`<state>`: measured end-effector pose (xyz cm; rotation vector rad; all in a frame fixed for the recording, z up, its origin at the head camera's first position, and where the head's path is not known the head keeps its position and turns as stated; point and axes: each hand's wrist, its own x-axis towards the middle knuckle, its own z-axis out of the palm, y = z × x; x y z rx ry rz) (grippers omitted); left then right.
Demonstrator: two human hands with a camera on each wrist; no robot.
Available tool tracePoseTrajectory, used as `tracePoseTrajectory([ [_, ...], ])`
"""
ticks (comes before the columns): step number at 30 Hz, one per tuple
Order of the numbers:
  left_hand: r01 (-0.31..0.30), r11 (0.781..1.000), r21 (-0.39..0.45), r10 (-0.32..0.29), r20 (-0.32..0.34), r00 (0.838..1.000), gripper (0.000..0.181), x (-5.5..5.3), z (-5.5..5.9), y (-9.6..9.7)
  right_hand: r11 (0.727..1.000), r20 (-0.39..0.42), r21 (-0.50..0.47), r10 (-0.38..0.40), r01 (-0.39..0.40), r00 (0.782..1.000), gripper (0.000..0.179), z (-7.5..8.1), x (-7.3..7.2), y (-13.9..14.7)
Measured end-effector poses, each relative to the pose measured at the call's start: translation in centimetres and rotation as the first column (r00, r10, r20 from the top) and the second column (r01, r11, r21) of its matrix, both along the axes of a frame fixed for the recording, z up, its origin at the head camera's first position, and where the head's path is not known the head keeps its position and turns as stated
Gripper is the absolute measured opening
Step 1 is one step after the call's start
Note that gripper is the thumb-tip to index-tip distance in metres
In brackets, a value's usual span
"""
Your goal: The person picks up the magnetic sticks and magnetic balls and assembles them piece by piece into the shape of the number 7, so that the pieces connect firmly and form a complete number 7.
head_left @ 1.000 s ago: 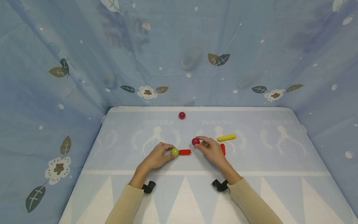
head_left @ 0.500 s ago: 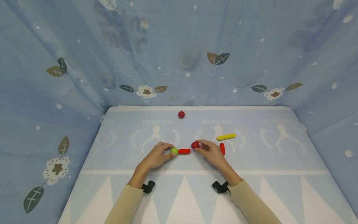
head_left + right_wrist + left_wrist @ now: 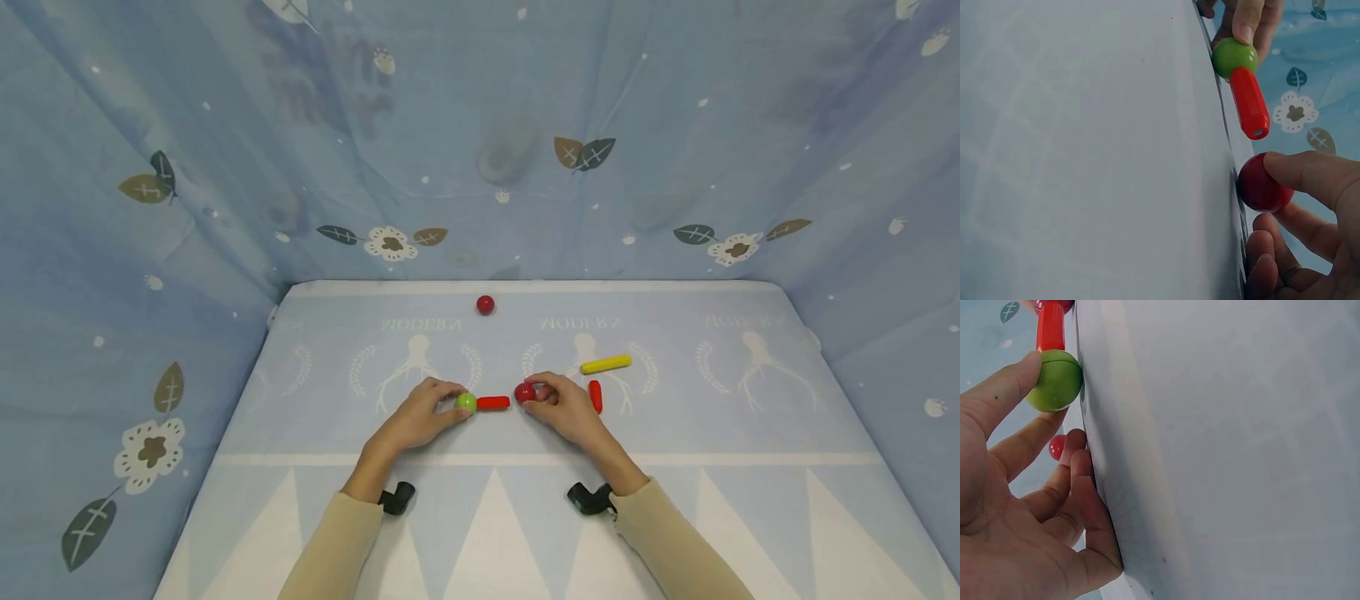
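My left hand (image 3: pixel 422 415) pinches a green ball (image 3: pixel 1055 384) between thumb and fingers. A short red rod (image 3: pixel 1250 105) is joined to that ball and points right, its free end showing a small hole in the right wrist view. Just right of this end, my right hand (image 3: pixel 572 412) pinches a red ball (image 3: pixel 1264 184) with thumb and forefinger. A narrow gap separates the red ball from the rod's end. Both balls are at the tabletop.
Another red ball (image 3: pixel 485 305) lies near the table's far edge. Beyond my right hand are a yellow rod (image 3: pixel 606 364) and a second red rod (image 3: pixel 596 397). Patterned blue cloth (image 3: pixel 480 150) hangs around the table (image 3: pixel 495 517).
My right hand has brought its red ball down toward me, level with the red rod's free end. The left hand holds the green ball and rod in nearly the same place.
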<state>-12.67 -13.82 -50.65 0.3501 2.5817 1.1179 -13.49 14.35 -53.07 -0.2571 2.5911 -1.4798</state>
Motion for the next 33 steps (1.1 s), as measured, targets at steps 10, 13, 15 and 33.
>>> tracePoseTrajectory([
  [10, 0.009, 1.0, 0.001, -0.009, 0.0, 1.0, 0.037, -0.07, -0.2, -0.07, 0.999, 0.012, -0.005, 0.05, -0.05, 0.999, 0.032, 0.06, 0.05, 0.1],
  [13, 0.004, 1.0, 0.002, -0.004, 0.003, 1.0, 0.036, -0.06, -0.25, -0.09, 0.998, 0.004, -0.008, 0.058, -0.058, 0.998, 0.032, 0.05, 0.1, 0.08],
  [15, 0.0, 1.0, 0.004, 0.0, 0.004, 1.0, 0.036, -0.04, -0.22, -0.08, 0.998, -0.001, -0.005, 0.06, -0.06, 0.998, 0.031, 0.01, 0.13, 0.06],
  [33, -0.006, 1.0, 0.0, 0.006, -0.01, 1.0, 0.034, 0.04, -0.11, 0.03, 0.996, -0.013, 0.028, 0.086, -0.086, 0.996, 0.032, -0.05, 0.2, -0.07],
])
